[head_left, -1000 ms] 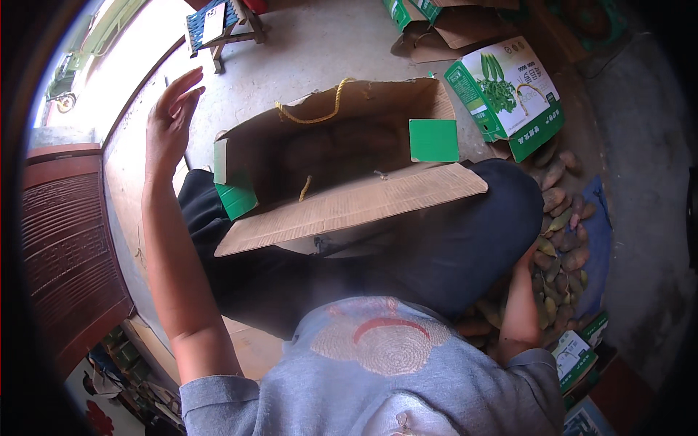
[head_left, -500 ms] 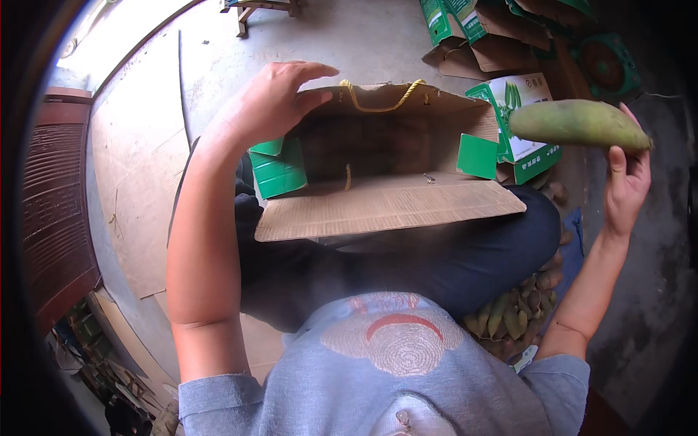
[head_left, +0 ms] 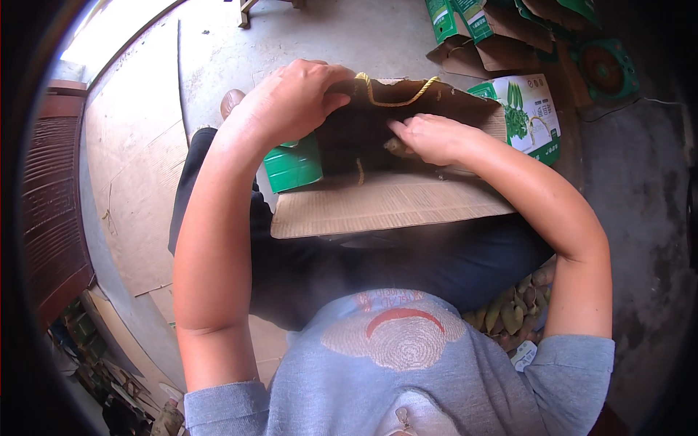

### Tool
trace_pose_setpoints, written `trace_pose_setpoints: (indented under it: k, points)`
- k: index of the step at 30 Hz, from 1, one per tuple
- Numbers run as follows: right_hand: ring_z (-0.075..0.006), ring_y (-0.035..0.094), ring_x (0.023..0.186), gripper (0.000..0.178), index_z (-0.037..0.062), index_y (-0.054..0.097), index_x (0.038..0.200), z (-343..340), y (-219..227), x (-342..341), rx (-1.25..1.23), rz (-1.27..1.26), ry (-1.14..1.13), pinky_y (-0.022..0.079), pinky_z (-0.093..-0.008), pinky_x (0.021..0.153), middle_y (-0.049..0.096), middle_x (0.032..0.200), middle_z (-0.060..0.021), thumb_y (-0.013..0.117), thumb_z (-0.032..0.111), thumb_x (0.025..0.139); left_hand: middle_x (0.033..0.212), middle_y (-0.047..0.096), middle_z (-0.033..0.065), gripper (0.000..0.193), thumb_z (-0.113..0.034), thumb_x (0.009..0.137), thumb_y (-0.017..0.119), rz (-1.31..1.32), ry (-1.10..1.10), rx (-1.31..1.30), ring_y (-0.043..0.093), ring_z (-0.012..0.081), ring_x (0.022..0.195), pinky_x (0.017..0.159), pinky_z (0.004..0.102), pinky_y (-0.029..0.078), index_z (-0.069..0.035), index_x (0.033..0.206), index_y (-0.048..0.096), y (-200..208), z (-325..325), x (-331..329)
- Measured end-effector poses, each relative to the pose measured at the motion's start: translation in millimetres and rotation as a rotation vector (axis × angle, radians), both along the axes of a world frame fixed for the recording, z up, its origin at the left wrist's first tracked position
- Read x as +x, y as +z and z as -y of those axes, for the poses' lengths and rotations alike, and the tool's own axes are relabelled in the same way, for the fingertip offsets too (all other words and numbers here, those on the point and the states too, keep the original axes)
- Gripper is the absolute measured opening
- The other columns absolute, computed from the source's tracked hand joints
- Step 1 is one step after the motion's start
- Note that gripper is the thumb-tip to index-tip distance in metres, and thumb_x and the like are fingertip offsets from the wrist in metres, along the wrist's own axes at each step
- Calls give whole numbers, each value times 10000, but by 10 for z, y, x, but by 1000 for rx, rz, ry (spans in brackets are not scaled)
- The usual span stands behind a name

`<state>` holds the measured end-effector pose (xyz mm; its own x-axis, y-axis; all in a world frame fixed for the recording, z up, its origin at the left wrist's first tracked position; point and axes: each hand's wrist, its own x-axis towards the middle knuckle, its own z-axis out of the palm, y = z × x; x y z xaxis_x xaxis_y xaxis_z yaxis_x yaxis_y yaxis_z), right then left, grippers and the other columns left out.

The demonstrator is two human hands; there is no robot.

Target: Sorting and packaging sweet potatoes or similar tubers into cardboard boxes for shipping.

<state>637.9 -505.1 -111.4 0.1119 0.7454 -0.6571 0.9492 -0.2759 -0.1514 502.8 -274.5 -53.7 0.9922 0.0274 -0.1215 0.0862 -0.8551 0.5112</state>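
An open cardboard box [head_left: 392, 203] with green corner flaps rests on its side across my lap, its mouth facing me. My left hand [head_left: 298, 98] grips the upper left edge, thumb on the inner side, close to a yellow rope handle [head_left: 396, 103]. Inside the mouth, toward the right, my right hand [head_left: 432, 138] is closed round the end of a long green radish. Only the brownish tip of the radish [head_left: 398, 148] shows; the rest is hidden in the dark interior.
Beside my right thigh lies a pile of green and brownish radishes [head_left: 512, 312]. A white and green printed carton [head_left: 527, 116] stands right of the box, with more cartons [head_left: 483, 33] beyond. A green-framed fan-like object [head_left: 605, 69] sits far right. Flat cardboard [head_left: 134, 203] covers the left floor.
My right hand has brought the radish from the far right leftward into the box's mouth. The box has shifted slightly right, my left hand moving along with it.
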Motion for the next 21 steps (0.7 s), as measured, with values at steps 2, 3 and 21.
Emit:
trace_pose_setpoints:
  k: [2,3,21]
  points:
    - [-383,672,1043,342,-36,587,1212,-14,39,38,79,-47,14,548,-464,897,699,1033,-201,611,-25,871,1226,704,166,364,-255,991,658,-2,-4,-2,672,364,1106,963,425,551,-110,1325,664,-4,-9,10]
    - [-383,683,1014,379,-38,599,1253,-27,114,61,162,-95,36,554,-459,886,706,1029,-201,590,-41,874,1223,705,167,362,-250,992,658,13,6,19,672,367,1103,959,427,551,-110,1326,663,15,-21,11]
    - [-119,732,826,155,-10,740,1085,3900,638,306,1088,336,-1391,583,-260,756,779,943,-89,684,66,962,1396,649,117,381,-235,1057,589,50,64,-187,602,280,1307,1122,461,451,-141,1425,610,-165,-280,41]
